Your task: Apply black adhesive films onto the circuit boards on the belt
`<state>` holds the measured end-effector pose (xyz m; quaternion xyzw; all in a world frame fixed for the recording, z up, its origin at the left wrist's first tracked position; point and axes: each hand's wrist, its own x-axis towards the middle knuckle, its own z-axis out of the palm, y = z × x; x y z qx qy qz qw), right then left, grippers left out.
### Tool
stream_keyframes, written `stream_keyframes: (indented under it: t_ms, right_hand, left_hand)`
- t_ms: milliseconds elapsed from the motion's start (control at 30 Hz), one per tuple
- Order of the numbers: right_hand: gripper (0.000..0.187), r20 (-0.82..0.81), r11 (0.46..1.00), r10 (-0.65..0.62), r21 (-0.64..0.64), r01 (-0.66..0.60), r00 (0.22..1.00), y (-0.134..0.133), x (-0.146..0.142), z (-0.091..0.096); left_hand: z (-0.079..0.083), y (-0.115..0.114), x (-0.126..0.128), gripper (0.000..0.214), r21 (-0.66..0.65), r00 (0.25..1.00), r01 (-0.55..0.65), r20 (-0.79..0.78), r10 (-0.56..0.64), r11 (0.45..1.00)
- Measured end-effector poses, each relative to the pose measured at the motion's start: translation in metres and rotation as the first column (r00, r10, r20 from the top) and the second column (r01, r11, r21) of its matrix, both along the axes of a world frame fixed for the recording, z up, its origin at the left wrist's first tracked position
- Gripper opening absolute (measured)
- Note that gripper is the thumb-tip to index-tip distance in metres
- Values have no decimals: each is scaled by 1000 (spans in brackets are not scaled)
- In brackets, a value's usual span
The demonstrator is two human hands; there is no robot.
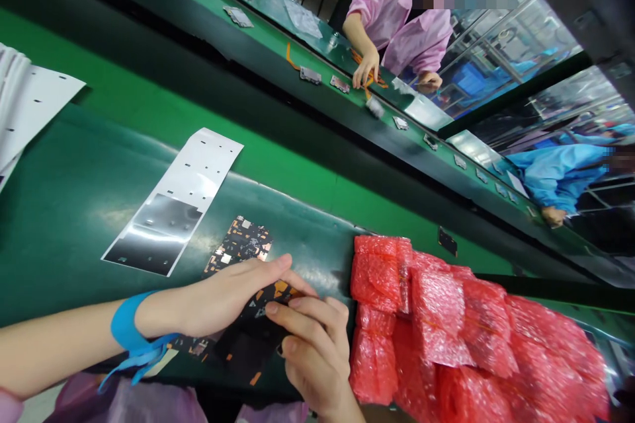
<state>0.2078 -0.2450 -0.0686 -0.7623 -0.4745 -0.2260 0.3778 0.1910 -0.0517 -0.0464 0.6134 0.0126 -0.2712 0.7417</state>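
From afar I see a flat, knotted, bright-blue wristband [125,325]. Below the wristband shows pinkish-purple cloth clothing [131,402]; left of it, a pink sleeve [8,406].

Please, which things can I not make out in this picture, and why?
In the head view:
- Circuit board: partly hidden by the left hand.
- White sheets: cut off by the left edge.
- Red bubble-wrap packets: their layers hide any contents.
- Far parts: too small for detail.

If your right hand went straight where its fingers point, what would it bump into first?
Probably the left hand: the right hand points toward it, across the dark circuit board at its fingertips. One view leaves the depth unclear.
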Motion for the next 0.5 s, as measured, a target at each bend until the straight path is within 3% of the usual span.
stream_keyframes:
  t_ms: [100,267,500]
  right_hand:
    - [37,-14,1000,14,-8,-15,1000,-5,-4,-1]
    - [39,-52,999,20,-37,-22,998,-8,-6,7]
    - [46,21,994,-60,-90,62,998,3,-17,27]
  left_hand:
    - [5,3,3,57,63,996,24,81,-29,998]
    - [1,10,9,60,108,995,31,87,-41,994]
    - [2,14,16,56,-47,997,70,-37,-72,996]
